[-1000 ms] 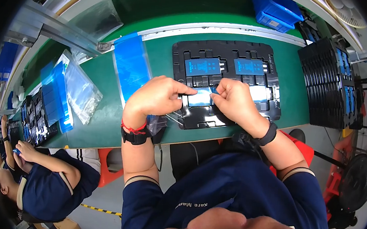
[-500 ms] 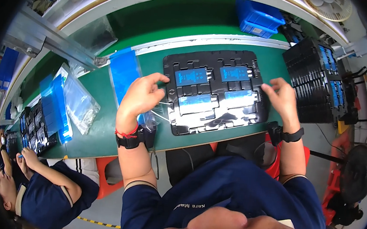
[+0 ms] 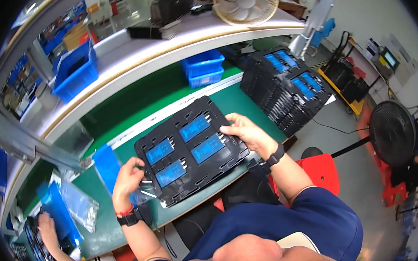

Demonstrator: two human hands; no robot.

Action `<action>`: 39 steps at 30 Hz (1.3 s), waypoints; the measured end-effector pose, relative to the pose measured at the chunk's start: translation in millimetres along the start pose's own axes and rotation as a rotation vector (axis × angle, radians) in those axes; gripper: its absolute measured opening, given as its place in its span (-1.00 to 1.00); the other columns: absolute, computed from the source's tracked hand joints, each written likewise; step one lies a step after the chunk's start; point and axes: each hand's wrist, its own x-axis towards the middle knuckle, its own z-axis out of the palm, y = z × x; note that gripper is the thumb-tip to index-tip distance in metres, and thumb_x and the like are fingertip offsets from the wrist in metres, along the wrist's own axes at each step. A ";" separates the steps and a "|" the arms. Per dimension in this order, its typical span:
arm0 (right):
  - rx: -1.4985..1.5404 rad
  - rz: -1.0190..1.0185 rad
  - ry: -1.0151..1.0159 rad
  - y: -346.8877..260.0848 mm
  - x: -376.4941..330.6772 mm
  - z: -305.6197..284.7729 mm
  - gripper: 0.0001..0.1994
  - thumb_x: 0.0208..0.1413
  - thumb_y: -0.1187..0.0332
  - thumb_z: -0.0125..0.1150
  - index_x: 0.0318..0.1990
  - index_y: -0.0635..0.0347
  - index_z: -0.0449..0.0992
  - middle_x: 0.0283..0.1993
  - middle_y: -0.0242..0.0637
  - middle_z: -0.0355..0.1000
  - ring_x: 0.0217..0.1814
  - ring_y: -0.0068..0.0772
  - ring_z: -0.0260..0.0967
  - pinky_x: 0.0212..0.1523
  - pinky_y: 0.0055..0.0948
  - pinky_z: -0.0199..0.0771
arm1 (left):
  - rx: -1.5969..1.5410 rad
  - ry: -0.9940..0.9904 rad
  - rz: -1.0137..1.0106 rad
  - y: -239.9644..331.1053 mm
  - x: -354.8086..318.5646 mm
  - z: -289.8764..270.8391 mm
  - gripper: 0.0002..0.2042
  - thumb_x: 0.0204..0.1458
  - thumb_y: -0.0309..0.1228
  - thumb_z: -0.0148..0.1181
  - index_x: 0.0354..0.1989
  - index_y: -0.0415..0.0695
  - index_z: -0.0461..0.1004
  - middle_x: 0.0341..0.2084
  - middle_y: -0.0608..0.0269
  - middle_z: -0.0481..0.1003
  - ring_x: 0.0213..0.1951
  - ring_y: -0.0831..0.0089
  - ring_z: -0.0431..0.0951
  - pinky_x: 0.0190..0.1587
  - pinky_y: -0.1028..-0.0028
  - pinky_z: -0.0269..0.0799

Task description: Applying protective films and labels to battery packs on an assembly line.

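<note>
A black plastic tray (image 3: 179,155) with moulded pockets lies slanted in front of me over the green table. Several flat blue rectangular packs (image 3: 208,149), which look like batteries with small pale tabs, rest in its pockets. My left hand (image 3: 129,177) is closed at the tray's left edge, fingers curled against the rim. At the far right corner my right hand (image 3: 249,133) grips the tray, thumb on top and the other fingers partly hidden by the rim. Clear plastic with white strips (image 3: 148,189) lies beside my left hand. Dark bands circle both wrists.
A tall stack of black trays (image 3: 287,90) with blue packs on top stands at the table's far right. Blue bins (image 3: 202,68) sit at the back. Blue film (image 3: 106,166) and clear bags (image 3: 79,206) lie left. Another person's hand (image 3: 47,228) works at lower left.
My view has swung to the right. Both hands, apart from or barely at the tray's sides before, now hold its edges, and the tray sits at a steeper slant.
</note>
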 end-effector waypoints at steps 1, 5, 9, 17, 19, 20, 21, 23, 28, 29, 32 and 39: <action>-0.006 -0.026 -0.010 -1.7 -0.9 0.8 -0.61 -0.02 0.50 0.23 -0.04 0.37 0.25 -0.23 -0.16 0.46 -0.28 -0.46 0.48 -0.22 -0.49 0.52 | -0.011 0.001 -0.026 0.2 1.7 -0.3 -0.77 -0.14 -0.61 -0.01 -0.24 -0.19 0.35 -0.69 0.29 0.45 -0.64 0.60 0.38 -0.63 0.58 0.16; 0.008 -0.143 -0.002 -11.3 -11.6 7.3 -0.61 -0.01 0.53 0.20 -0.03 0.37 0.26 -0.23 -0.13 0.47 -0.30 -0.45 0.48 -0.24 -0.50 0.53 | -0.100 0.009 -0.017 8.4 3.8 -2.1 -0.78 -0.13 -0.62 -0.04 -0.25 -0.20 0.38 -0.68 0.28 0.46 -0.64 0.63 0.37 -0.62 0.63 0.16; -0.016 -0.308 0.135 -47.9 -38.1 2.4 -0.56 -0.06 0.48 0.25 0.00 0.38 0.27 -0.17 -0.20 0.44 -0.23 -0.47 0.44 -0.15 -0.49 0.46 | -0.238 0.075 -0.066 16.7 -1.8 -10.6 -0.79 -0.09 -0.60 -0.04 -0.24 -0.21 0.39 -0.68 0.28 0.46 -0.64 0.66 0.36 -0.62 0.66 0.15; 0.058 -0.783 0.612 -111.6 -99.9 -82.6 -0.51 -0.02 0.59 0.12 0.12 0.36 0.19 -0.12 -0.26 0.39 -0.20 -0.46 0.39 -0.14 -0.48 0.45 | -0.243 0.184 0.006 11.7 0.6 -8.6 -0.81 -0.02 -0.53 -0.05 -0.24 -0.21 0.44 -0.70 0.33 0.43 -0.67 0.66 0.36 -0.65 0.66 0.13; 0.035 -0.873 0.663 -116.8 -101.3 -122.9 -0.55 0.00 0.63 0.06 0.10 0.33 0.18 -0.11 -0.26 0.37 -0.20 -0.45 0.40 -0.12 -0.46 0.46 | -0.241 0.176 0.005 11.7 2.0 -7.2 -0.81 -0.02 -0.53 -0.05 -0.24 -0.21 0.44 -0.70 0.32 0.43 -0.67 0.66 0.36 -0.65 0.66 0.13; -0.009 -0.922 0.682 -118.6 -101.9 -129.6 -0.58 0.02 0.65 0.02 0.08 0.33 0.20 -0.11 -0.26 0.37 -0.19 -0.45 0.40 -0.11 -0.46 0.46 | -0.250 0.182 -0.001 10.4 2.9 -6.8 -0.81 -0.02 -0.53 -0.05 -0.24 -0.22 0.44 -0.71 0.33 0.42 -0.67 0.66 0.36 -0.65 0.66 0.14; -0.075 -0.950 0.759 -117.0 -99.5 -138.5 -0.59 0.00 0.61 0.05 0.06 0.32 0.21 -0.11 -0.22 0.38 -0.19 -0.39 0.41 -0.11 -0.44 0.45 | -0.258 0.187 -0.007 9.4 3.7 -6.4 -0.81 -0.02 -0.54 -0.05 -0.24 -0.22 0.44 -0.71 0.33 0.42 -0.67 0.66 0.35 -0.64 0.66 0.15; -0.139 -0.976 0.834 -108.4 -96.4 -162.9 -0.59 -0.01 0.57 0.08 0.05 0.32 0.23 -0.10 -0.18 0.38 -0.18 -0.34 0.42 -0.10 -0.42 0.44 | -0.273 0.187 -0.010 7.2 5.5 -6.2 -0.82 -0.02 -0.54 -0.05 -0.24 -0.22 0.44 -0.71 0.34 0.41 -0.67 0.65 0.35 -0.64 0.66 0.16; -1.001 -0.370 1.510 -93.4 -98.4 -175.2 -0.33 -0.18 0.21 0.23 0.14 0.24 0.21 -0.01 0.11 0.27 -0.01 -0.02 0.32 0.03 -0.25 0.31 | -0.263 0.199 -0.025 4.5 6.5 -9.2 -0.82 -0.02 -0.56 -0.05 -0.25 -0.23 0.44 -0.72 0.37 0.39 -0.67 0.65 0.35 -0.63 0.66 0.18; -0.986 -0.426 1.515 -86.8 -95.3 -173.4 -0.26 -0.17 0.16 0.21 0.21 0.26 0.15 0.01 0.13 0.22 0.08 0.01 0.22 0.12 -0.25 0.22 | -0.256 0.202 -0.015 4.7 7.0 -9.2 -0.83 -0.02 -0.56 -0.05 -0.26 -0.23 0.44 -0.71 0.37 0.39 -0.67 0.65 0.35 -0.63 0.66 0.18; -0.840 -0.517 1.503 -68.7 -86.8 -189.0 -0.24 -0.16 0.15 0.20 0.22 0.35 0.13 0.07 0.11 0.14 0.17 0.00 0.07 0.21 -0.28 0.08 | -0.258 0.231 0.030 2.3 7.3 -11.4 -0.84 -0.01 -0.56 -0.04 -0.28 -0.23 0.45 -0.71 0.38 0.38 -0.67 0.67 0.34 -0.63 0.67 0.17; -1.079 -0.598 1.731 -70.7 -90.1 -177.9 -0.34 -0.16 0.25 0.28 0.15 0.29 0.23 0.05 0.03 0.15 0.11 -0.06 0.14 0.14 -0.22 0.16 | -0.300 0.479 0.163 28.0 -20.0 -11.6 -0.89 0.05 -0.52 0.01 -0.30 -0.25 0.45 -0.73 0.45 0.34 -0.70 0.74 0.26 -0.66 0.71 0.10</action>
